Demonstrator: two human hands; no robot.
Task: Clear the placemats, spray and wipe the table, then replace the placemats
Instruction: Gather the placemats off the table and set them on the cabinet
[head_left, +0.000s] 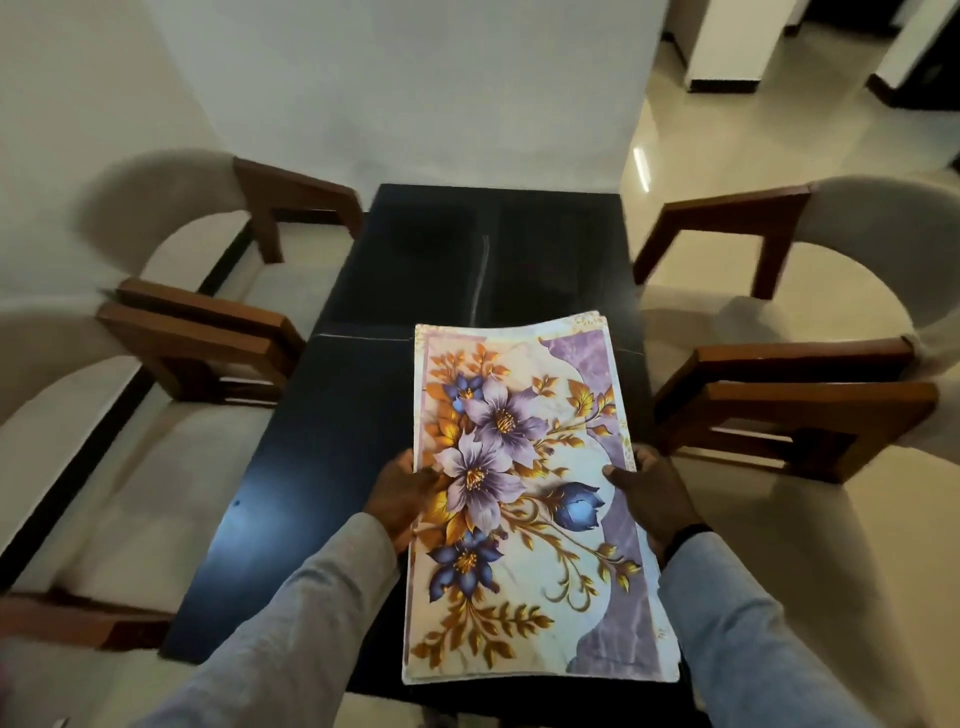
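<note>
A stack of floral placemats, white and purple with gold leaves and blue and violet flowers, is held above the near half of the dark glossy table. My left hand grips the stack's left edge with the thumb on top. On the opposite edge my right hand does the same, thumb over the top mat. Layered edges show at the stack's near and far ends. The table top around the stack is bare.
Two cushioned chairs with wooden arms stand along the table's left side, and two more on the right. A white wall backs the table's far end. Shiny tiled floor opens at the far right.
</note>
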